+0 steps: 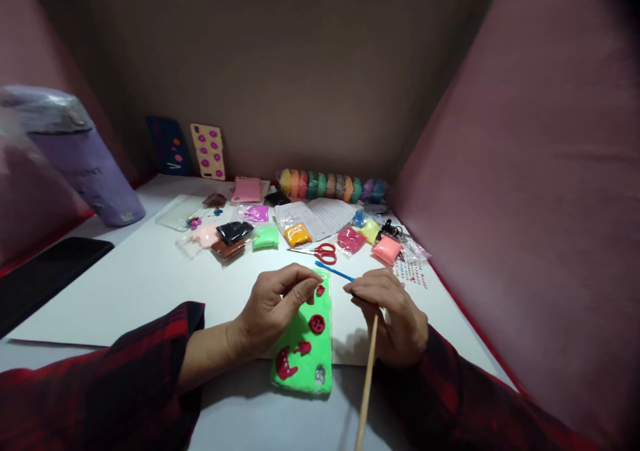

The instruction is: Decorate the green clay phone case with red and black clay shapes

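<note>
A phone case coated in bright green clay (pixel 321 357) lies in front of me, its lower end past the white board's edge. Dark red clay shapes sit on it, among them a round piece with holes (pixel 317 323) and a larger patch (pixel 285 364). My left hand (pixel 273 304) is over the case's upper left, thumb and forefinger pressed together; what they pinch, if anything, is hidden. Right of the case, my right hand (pixel 395 314) is closed around a thin wooden stick (pixel 369 384) that points down toward me. A blue tool (pixel 334 271) reaches up to my right fingertips; contact is unclear.
Red-handled scissors (pixel 327 253) lie beyond the case. Farther back are clay packets, including an orange one (pixel 298 234), a paper sheet (pixel 330 217) and a row of coloured clays (pixel 327 185). A purple bottle (pixel 85 164) and black phone (pixel 45 277) are at left.
</note>
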{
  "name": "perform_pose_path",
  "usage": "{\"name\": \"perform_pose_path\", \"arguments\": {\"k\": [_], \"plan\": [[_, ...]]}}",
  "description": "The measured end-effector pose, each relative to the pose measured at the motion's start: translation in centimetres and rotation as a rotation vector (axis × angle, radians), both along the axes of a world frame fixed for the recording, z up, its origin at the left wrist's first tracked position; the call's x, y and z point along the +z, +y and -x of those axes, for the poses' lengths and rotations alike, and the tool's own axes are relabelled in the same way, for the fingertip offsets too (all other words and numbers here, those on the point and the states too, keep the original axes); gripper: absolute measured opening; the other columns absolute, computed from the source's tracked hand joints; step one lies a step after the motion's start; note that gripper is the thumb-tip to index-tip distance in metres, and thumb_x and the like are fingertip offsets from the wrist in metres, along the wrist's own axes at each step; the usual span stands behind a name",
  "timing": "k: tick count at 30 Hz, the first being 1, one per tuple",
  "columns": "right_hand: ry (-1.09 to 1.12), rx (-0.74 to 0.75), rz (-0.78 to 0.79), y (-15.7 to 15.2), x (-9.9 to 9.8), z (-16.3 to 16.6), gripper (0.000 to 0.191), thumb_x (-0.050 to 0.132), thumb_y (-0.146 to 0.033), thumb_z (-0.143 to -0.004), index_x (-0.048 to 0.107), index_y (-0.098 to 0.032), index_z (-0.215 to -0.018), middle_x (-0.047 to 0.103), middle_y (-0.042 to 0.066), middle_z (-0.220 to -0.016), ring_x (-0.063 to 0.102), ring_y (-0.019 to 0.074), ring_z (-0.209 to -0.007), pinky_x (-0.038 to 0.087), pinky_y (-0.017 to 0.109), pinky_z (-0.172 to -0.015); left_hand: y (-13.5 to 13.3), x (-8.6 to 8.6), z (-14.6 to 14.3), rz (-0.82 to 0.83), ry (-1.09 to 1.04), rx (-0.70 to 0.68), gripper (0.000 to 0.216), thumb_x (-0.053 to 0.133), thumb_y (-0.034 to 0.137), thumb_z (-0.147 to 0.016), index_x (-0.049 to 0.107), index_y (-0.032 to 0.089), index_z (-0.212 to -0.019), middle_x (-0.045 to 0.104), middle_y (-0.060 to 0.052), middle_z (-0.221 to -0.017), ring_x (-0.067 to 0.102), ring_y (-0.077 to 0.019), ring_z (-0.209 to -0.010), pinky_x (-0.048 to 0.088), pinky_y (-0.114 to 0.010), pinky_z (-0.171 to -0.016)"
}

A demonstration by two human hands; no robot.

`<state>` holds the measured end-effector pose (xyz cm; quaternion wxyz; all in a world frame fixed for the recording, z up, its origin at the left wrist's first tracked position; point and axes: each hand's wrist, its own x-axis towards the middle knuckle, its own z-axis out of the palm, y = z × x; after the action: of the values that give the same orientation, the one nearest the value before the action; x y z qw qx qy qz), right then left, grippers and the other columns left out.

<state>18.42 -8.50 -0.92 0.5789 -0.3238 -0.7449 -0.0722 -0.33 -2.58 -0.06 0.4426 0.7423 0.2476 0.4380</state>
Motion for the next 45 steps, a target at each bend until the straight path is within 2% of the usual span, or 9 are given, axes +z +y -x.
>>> {"name": "perform_pose_path", "arguments": {"k": [3,6,11,20,25,34,42,45], "plan": [[-0.042,0.060,-0.025,-0.2,0.3,0.2,0.036,0.054,0.006,-0.079,0.058,-0.016,-0.108,0.069,0.010,-0.092,0.064,0.0198,-0.082,0.053,0.039,-0.069,-0.4,0.4,0.1,-0.156,0.035,-0.041,0.014,0.057,0.021,-0.088,0.068,0.012,-0.090,0.065,-0.003,-0.069,0.056,-0.0119,-0.061,0.044,-0.022,-0.057],[-0.140,0.079,-0.041,-0.5,0.8,0.1,0.038,0.057,0.006,-0.076,0.060,-0.015,-0.107,0.068,0.012,-0.095,0.062,0.0207,-0.085,0.054,0.038,-0.068,-0.9,0.7,0.1,-0.218,0.051,-0.092,0.015,0.057,0.020,-0.088,0.067,0.011,-0.094,0.066,-0.004,-0.070,0.057,-0.0122,-0.061,0.045,-0.022,-0.057],[-0.198,0.061,-0.041,-0.9,1.3,0.1,0.036,0.055,0.003,-0.078,0.063,-0.017,-0.106,0.065,0.010,-0.086,0.057,0.0207,-0.082,0.053,0.036,-0.064,-1.3,0.7,-0.1,-0.207,0.061,-0.148,0.015,0.055,0.019,-0.089,0.066,0.012,-0.093,0.067,-0.004,-0.072,0.059,-0.0128,-0.063,0.047,-0.023,-0.059],[-0.215,0.087,-0.004,-1.2,1.3,0.3,0.032,0.056,-0.003,-0.084,0.062,-0.018,-0.112,0.066,0.010,-0.087,0.059,0.0202,-0.080,0.055,0.036,-0.063,-1.2,0.6,-0.1,-0.241,0.064,-0.198,0.013,0.054,0.019,-0.090,0.063,0.015,-0.082,0.064,-0.003,-0.067,0.056,-0.0123,-0.060,0.045,-0.023,-0.059],[-0.131,0.073,0.007,-1.0,1.4,0.7,0.031,0.058,-0.003,-0.082,0.062,-0.017,-0.109,0.066,0.009,-0.085,0.060,0.0193,-0.078,0.055,0.035,-0.062,-1.2,0.5,-0.2,-0.282,0.063,-0.215,0.014,0.052,0.018,-0.090,0.062,0.015,-0.081,0.062,-0.003,-0.066,0.054,-0.0126,-0.060,0.044,-0.024,-0.060],[-0.085,0.099,0.047,-0.6,0.6,1.2,0.024,0.062,0.001,-0.078,0.062,-0.011,-0.099,0.066,0.010,-0.081,0.059,0.0185,-0.074,0.052,0.034,-0.062,-1.2,0.7,-0.1,-0.341,0.092,-0.241,0.015,0.047,0.014,-0.090,0.056,0.015,-0.079,0.055,-0.002,-0.068,0.047,-0.0122,-0.061,0.039,-0.024,-0.059],[-0.115,0.103,0.102,-0.8,-0.1,1.3,0.020,0.057,-0.007,-0.084,0.060,-0.015,-0.103,0.066,0.008,-0.084,0.060,0.0185,-0.076,0.052,0.036,-0.065,-1.3,0.4,-0.1,-0.275,0.159,-0.243,0.021,0.035,0.021,-0.093,0.042,0.020,-0.073,0.048,0.000,-0.066,0.043,-0.0123,-0.058,0.038,-0.025,-0.057],[-0.114,0.104,0.102,-0.8,-0.2,1.3,0.022,0.057,-0.005,-0.084,0.059,-0.015,-0.104,0.066,0.008,-0.084,0.059,0.0185,-0.077,0.052,0.036,-0.066,-1.3,0.2,-0.2,-0.274,0.169,-0.238,0.026,0.034,0.022,-0.094,0.042,0.019,-0.070,0.048,0.001,-0.064,0.043,-0.0121,-0.057,0.037,-0.024,-0.056]]}}
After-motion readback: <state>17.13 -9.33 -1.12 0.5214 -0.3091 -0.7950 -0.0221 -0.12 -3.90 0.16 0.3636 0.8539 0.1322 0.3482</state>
